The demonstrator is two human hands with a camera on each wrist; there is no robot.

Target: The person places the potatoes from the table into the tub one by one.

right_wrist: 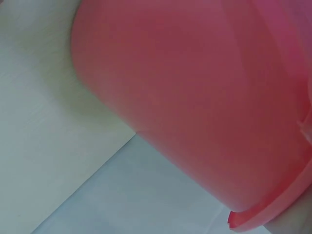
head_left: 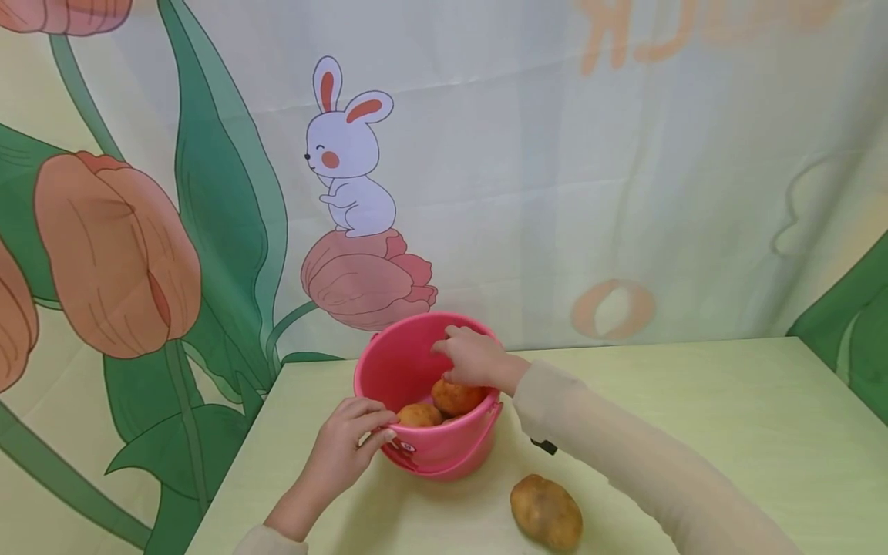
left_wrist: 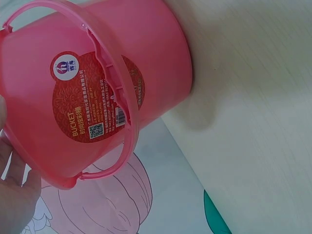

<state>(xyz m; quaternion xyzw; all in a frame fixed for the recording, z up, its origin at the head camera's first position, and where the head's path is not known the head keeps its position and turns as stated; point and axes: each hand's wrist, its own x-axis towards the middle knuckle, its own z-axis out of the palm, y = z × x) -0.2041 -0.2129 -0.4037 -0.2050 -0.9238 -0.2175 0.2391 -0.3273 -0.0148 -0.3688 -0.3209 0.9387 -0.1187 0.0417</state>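
Note:
A pink plastic bucket (head_left: 444,451) stands upright on the table, its handle hanging down at the front. My left hand (head_left: 347,435) pinches the near-left rim, thumb outside; the left wrist view shows this hand (left_wrist: 17,195) beside the rim and the red label (left_wrist: 92,97). Over the right rim reaches my right hand (head_left: 475,356), its fingers loosely extended inside the bucket. Just beneath it lies a potato (head_left: 458,398); whether the fingers touch it is unclear. Another potato (head_left: 419,415) lies near the front wall. The right wrist view mostly shows the bucket's outer side (right_wrist: 170,87).
One more potato (head_left: 546,512) lies on the pale table (head_left: 694,416), in front and to the right of the bucket. Behind the table hangs a curtain (head_left: 499,193) printed with tulips and a rabbit. A small black item (head_left: 544,446) shows under the right sleeve.

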